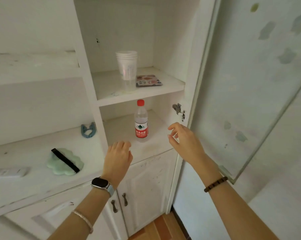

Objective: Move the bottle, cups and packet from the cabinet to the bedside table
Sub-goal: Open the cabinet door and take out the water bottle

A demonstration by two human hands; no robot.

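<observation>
I see the cabinet (87, 66) with its glass door (250, 84) open wide to the right, so both shelves are reachable. My left grip (117, 158) and right grip (184, 137) hang either side of the lower shelf (120, 129), fingers loosely spread, holding nothing. I judge they are framing the bottle (141, 123), upright near that shelf's front edge. The stacked cups (127, 66) and the flat packet (148, 80) beside them sit on the upper shelf (172, 80).

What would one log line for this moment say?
clear plastic red-capped bottle: upright, lower shelf | stacked white cups, flat printed packet: upper shelf | left hand: empty, near bottle | right hand: empty, near bottle
</observation>
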